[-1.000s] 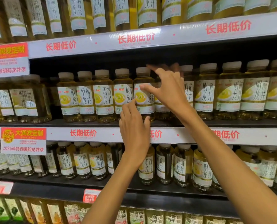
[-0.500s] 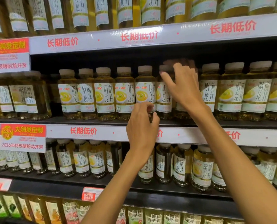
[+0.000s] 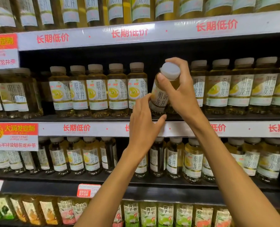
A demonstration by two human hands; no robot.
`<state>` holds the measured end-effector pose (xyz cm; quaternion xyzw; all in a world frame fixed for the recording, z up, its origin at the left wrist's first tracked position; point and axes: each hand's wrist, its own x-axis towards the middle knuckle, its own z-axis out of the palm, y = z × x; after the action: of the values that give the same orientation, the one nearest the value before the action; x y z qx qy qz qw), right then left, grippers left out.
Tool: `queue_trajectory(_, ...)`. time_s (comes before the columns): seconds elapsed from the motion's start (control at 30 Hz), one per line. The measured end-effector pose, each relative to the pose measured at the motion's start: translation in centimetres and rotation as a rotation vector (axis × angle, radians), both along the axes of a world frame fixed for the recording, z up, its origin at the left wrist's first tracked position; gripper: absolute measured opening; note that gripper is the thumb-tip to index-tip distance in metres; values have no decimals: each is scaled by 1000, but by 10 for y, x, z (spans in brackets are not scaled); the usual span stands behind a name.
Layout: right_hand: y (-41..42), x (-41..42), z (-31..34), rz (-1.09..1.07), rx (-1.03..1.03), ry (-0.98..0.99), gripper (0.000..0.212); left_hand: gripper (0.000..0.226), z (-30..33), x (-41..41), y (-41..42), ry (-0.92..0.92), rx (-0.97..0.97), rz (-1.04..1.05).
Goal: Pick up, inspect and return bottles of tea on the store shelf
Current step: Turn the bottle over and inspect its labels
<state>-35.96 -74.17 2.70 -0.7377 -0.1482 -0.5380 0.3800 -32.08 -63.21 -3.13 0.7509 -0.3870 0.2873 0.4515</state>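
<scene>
A tea bottle [image 3: 160, 97] with yellow-green liquid, a white label and a pale cap is tilted forward out of the middle shelf row. My right hand [image 3: 180, 89] grips it around the neck and shoulder, fingers curled over the cap. My left hand [image 3: 144, 123] is just below and to the left, fingers spread, with fingertips close to the bottle's lower label; I cannot tell if they touch it. The bottle's base still hangs over the middle shelf [image 3: 87, 119].
Rows of the same tea bottles [image 3: 96, 90] fill the middle shelf on both sides, and more stand on the shelves above and below. White price strips with red characters [image 3: 77, 128] line the shelf edges. Other flavoured drinks [image 3: 165, 213] fill the bottom shelf.
My right hand has closed on one bottle and tipped it forward out of the row. My left hand has moved right and up, opening toward the bottle's lower part.
</scene>
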Motion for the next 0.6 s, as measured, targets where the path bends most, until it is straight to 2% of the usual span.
queue_trajectory(0.1,5,-21,3,95,76,-25,33,68,2,-6,5,6,-24,-65)
queue_trajectory(0.2,12,-43,4,281,228,13,27,65,4,-19,14,49,-50,-180)
queue_trajectory(0.3,15,-62,3,415,315,78,24,56,-1,-39,27,210,-50,-358)
queue_trajectory(0.47,14,-77,-14,477,378,306,27,40,-36,-69,42,577,-34,-533)
queue_trajectory(0.53,15,-77,-25,508,445,371,27,44,-48,-77,45,677,-43,-579)
queue_trajectory(0.6,15,-78,-38,562,517,436,32,59,-58,-82,49,765,-68,-618)
